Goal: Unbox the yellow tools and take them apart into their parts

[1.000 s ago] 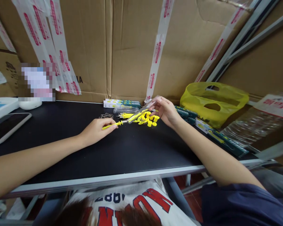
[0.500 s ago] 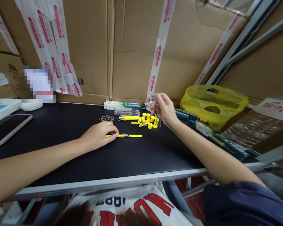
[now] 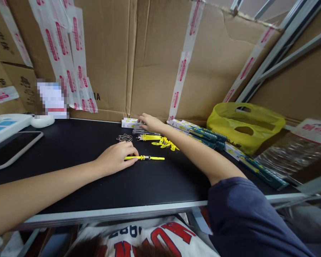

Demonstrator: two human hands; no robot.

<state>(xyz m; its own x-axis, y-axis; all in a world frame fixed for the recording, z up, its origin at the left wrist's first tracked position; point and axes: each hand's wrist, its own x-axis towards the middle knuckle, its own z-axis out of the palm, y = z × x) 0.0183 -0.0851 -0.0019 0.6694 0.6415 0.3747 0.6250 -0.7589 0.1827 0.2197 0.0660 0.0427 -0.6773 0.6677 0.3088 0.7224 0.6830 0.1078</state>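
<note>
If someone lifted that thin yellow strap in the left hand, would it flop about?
Perhaps: the yellow strap looks cord-thin, so probably light and bendy. Its tip may swing, since a ring seems to join it to the metal sleeve.

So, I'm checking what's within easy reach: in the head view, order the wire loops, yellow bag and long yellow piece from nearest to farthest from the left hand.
1. Long yellow piece: in the left hand, sticking out rightward.
2. Wire loops: just beyond the hand.
3. Yellow bag: far to the right.

left grip pinched, right grip forward
</note>
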